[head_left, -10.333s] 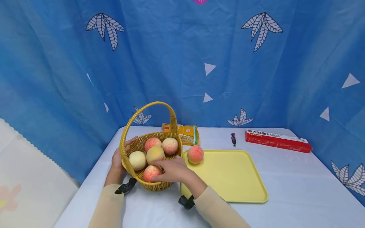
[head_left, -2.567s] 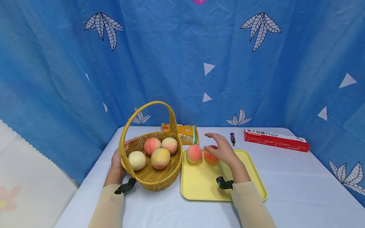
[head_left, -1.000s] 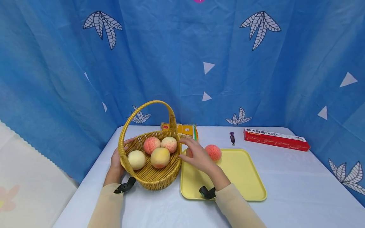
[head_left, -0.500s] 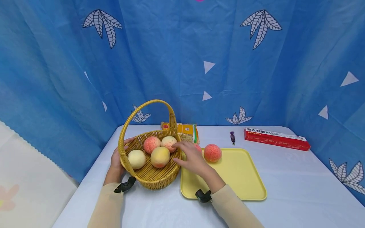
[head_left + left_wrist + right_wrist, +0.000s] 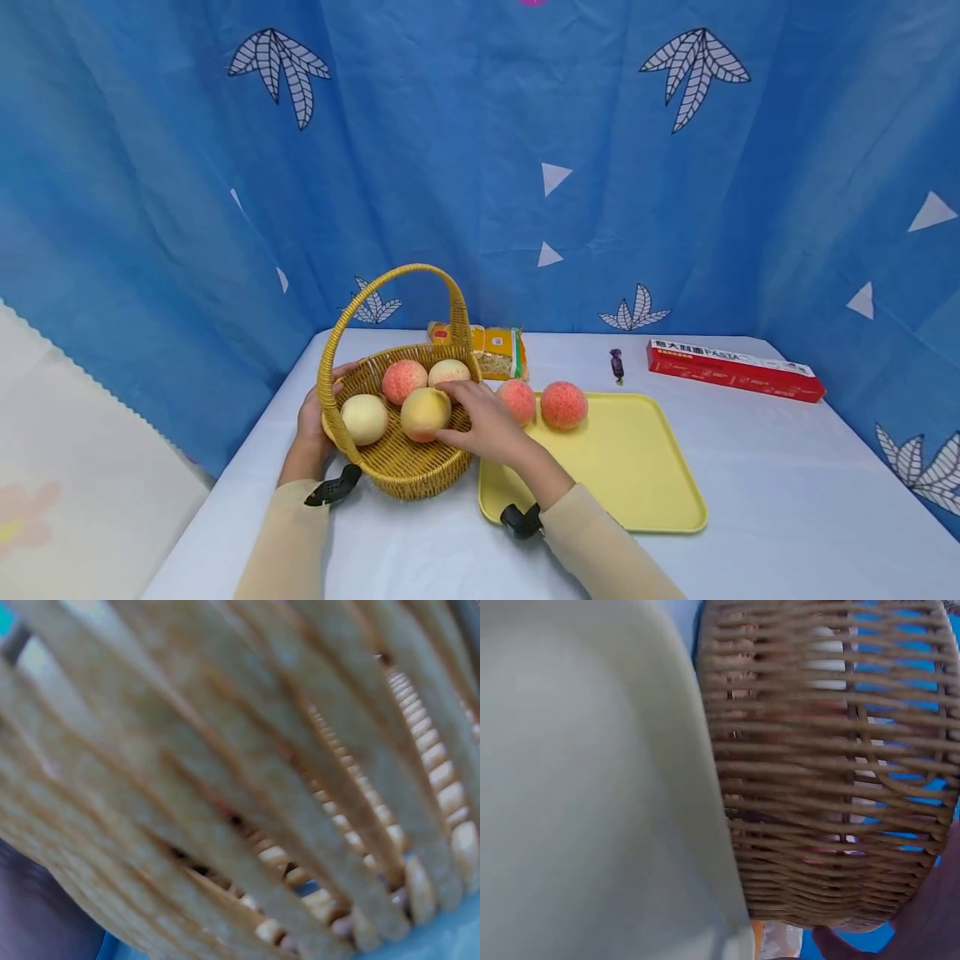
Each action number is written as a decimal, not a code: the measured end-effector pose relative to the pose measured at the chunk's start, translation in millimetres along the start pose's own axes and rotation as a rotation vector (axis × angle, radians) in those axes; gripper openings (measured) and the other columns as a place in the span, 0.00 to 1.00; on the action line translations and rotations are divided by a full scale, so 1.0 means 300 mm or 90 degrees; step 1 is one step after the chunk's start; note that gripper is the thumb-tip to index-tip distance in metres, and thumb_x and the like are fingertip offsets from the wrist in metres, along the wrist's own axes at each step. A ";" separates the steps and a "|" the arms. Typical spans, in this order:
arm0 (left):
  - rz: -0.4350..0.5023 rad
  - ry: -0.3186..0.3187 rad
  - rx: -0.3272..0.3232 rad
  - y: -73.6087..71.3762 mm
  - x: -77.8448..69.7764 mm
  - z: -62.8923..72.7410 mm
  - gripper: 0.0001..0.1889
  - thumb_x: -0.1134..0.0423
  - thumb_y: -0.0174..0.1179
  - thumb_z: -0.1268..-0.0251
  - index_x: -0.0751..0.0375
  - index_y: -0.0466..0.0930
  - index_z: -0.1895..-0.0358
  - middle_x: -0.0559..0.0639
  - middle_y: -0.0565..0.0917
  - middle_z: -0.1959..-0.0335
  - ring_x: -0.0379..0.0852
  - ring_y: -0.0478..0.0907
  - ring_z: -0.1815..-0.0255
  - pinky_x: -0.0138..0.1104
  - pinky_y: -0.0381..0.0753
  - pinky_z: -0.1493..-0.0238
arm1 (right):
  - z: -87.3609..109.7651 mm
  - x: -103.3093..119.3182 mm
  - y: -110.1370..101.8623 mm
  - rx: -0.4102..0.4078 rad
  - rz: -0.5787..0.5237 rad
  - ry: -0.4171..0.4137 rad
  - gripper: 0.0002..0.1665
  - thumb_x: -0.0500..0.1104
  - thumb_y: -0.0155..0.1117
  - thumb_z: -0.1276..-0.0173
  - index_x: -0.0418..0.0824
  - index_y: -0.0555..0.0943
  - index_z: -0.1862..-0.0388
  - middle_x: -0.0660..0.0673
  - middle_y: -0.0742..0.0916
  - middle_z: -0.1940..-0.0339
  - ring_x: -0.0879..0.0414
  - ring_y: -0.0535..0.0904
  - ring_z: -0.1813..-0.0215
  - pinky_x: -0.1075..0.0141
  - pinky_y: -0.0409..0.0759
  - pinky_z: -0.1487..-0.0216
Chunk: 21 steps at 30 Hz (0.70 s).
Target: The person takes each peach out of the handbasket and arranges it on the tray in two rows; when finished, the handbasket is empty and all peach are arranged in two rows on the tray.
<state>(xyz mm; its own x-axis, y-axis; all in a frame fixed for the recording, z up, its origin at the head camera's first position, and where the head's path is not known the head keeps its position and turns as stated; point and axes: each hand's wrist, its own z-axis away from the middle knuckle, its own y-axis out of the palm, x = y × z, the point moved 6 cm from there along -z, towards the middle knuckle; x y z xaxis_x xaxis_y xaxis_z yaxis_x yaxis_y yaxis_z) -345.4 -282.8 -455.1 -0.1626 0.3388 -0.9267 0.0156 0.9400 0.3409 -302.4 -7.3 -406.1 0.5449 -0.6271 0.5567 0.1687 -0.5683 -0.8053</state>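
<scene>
- Your right hand (image 5: 487,421), half a second ago only at the near right side of the wicker basket (image 5: 405,485), now reaches farther in; thumb and fingers are spread apart at the right side of the yellow peach (image 5: 424,412). You cannot tell from here whether they press it.
- That peach rests on the basket floor, so a grasp seems to be forming, with no lift yet.
- Your left hand (image 5: 311,421) stays against the basket's left outer side, the fingers that show lying extended; it appears to steady it.
- Left of the yellow peach sits a cream peach (image 5: 363,419); behind it are a red peach (image 5: 405,381) and a speckled peach (image 5: 448,369), the latter partly behind your fingers.
- On the yellow tray (image 5: 630,475), two pink-red peaches (image 5: 564,406) sit side by side at its far left, unmoved.
- Beyond lie a pasta bag (image 5: 498,354), a purple-wrapped candy (image 5: 617,365) and a red pasta box (image 5: 735,371).
</scene>
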 end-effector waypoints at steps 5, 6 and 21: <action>0.016 -0.002 -0.001 0.004 0.007 -0.003 0.22 0.66 0.40 0.21 0.68 0.70 0.31 0.40 0.83 0.41 0.39 0.70 0.33 0.28 0.64 0.34 | -0.021 -0.007 0.000 0.046 0.007 0.009 0.47 0.62 0.70 0.37 0.58 0.62 0.22 0.52 0.67 0.22 0.48 0.62 0.22 0.41 0.64 0.27; 0.020 -0.003 0.000 0.005 0.008 -0.002 0.21 0.66 0.41 0.21 0.68 0.70 0.31 0.40 0.83 0.41 0.40 0.70 0.33 0.28 0.65 0.34 | -0.025 -0.009 0.002 0.054 0.015 0.009 0.48 0.63 0.70 0.38 0.59 0.61 0.22 0.52 0.66 0.21 0.48 0.61 0.22 0.41 0.63 0.27; -0.017 -0.011 -0.023 -0.017 0.023 -0.008 0.22 0.65 0.40 0.20 0.69 0.67 0.29 0.37 0.81 0.43 0.37 0.69 0.35 0.27 0.65 0.35 | -0.077 0.013 0.007 0.106 0.095 0.033 0.47 0.65 0.73 0.43 0.69 0.64 0.26 0.51 0.73 0.36 0.53 0.73 0.42 0.56 0.75 0.45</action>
<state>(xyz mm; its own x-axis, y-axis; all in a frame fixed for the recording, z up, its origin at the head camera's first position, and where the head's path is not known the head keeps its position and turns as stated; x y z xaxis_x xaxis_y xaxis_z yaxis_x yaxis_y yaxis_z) -349.0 -285.3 -462.8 -0.1448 0.3138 -0.9384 -0.0246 0.9469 0.3205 -318.8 -23.3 -400.9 0.5312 -0.7267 0.4357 0.2258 -0.3743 -0.8994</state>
